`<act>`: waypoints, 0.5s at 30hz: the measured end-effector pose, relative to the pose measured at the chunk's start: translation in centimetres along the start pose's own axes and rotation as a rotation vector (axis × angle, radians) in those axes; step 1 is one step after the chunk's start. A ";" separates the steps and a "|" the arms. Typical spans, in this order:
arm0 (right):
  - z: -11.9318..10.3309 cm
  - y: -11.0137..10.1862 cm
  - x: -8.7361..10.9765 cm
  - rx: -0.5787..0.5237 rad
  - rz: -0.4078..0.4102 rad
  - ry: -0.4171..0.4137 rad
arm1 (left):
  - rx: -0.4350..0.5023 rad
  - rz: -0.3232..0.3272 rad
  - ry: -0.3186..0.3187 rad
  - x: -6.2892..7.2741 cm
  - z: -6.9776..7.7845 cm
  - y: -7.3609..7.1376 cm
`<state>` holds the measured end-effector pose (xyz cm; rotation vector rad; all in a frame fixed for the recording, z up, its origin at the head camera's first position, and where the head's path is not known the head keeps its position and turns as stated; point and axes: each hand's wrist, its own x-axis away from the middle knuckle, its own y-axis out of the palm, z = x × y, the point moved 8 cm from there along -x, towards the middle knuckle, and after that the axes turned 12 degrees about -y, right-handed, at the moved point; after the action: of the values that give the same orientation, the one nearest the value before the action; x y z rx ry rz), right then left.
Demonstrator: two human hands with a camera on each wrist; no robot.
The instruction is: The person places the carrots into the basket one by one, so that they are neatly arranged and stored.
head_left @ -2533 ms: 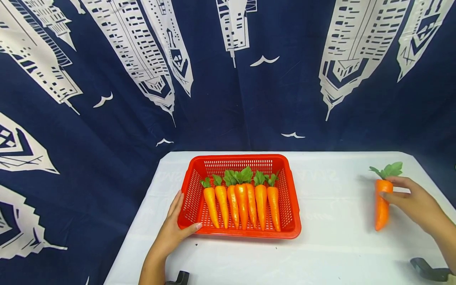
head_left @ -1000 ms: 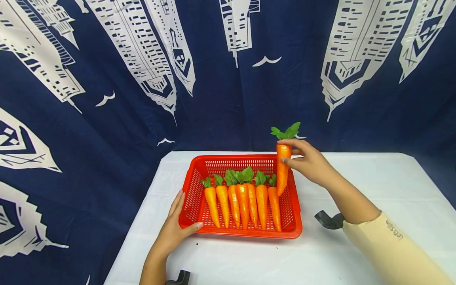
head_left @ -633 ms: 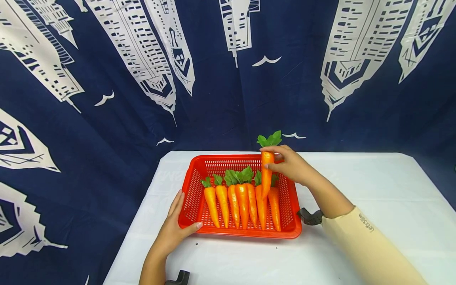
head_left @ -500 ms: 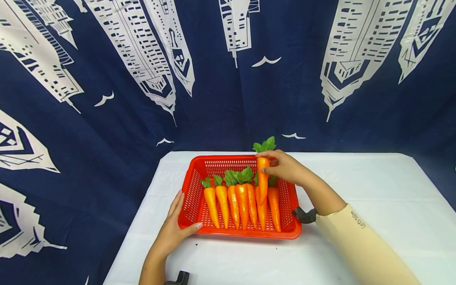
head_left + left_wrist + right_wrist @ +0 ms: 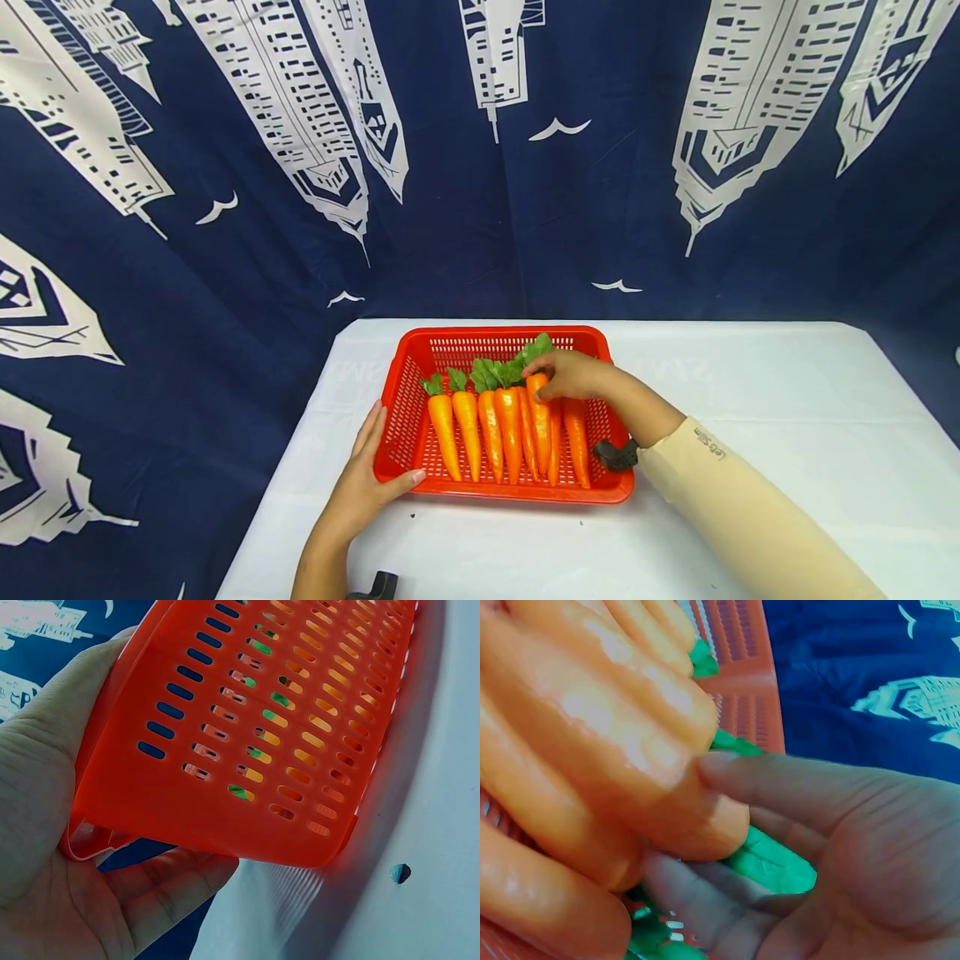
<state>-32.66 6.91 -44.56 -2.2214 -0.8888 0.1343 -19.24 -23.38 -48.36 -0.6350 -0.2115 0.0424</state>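
A red perforated plastic basket (image 5: 517,493) stands on the white table with several orange, leafy-topped carrots (image 5: 442,429) lying side by side in it. At its front left corner my left hand (image 5: 363,483) holds the basket, thumb at the front rim and fingers along the left side. My right hand (image 5: 573,375) reaches over the basket and pinches one carrot (image 5: 537,425) near its leafy end. In the right wrist view, thumb and fingers lie on either side of the thick end of that carrot (image 5: 645,757). It lies against its neighbours, partly covering one.
The white tablecloth (image 5: 780,417) spreads to the right of the basket. Behind the table hangs a dark blue cloth (image 5: 480,225) printed with white buildings. A small dark speck (image 5: 400,874) lies on the table near the basket's front.
My right hand has brought the carrot from the table's right side to above the basket, then lowered it leftward among the others. The left hand has stayed on the basket.
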 end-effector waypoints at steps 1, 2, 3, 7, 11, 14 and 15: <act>0.0 0.3 0.0 0.011 -0.025 -0.003 | -0.001 0.000 0.000 0.0 0.0 0.0; 0.0 0.6 0.0 0.020 -0.044 -0.006 | -0.001 -0.001 -0.001 0.0 0.0 0.0; -0.1 0.9 0.0 0.026 -0.060 -0.008 | 0.000 -0.001 -0.001 0.0 0.0 0.0; -0.4 1.2 0.3 0.042 -0.085 -0.020 | 0.004 -0.006 0.003 0.0 0.1 0.2; -0.2 0.5 0.6 -0.014 -0.044 -0.007 | -0.002 -0.006 0.010 -0.2 0.1 0.2; 0.0 -0.3 1.0 -0.107 0.006 0.009 | -0.009 -0.005 0.010 -0.3 0.1 0.1; 0.1 -0.6 1.1 -0.145 0.023 0.015 | -0.010 -0.006 0.008 -0.3 0.0 0.1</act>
<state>-32.16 7.97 -44.02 -2.3643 -0.8903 0.0656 -19.54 -23.32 -48.47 -0.6449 -0.2057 0.0331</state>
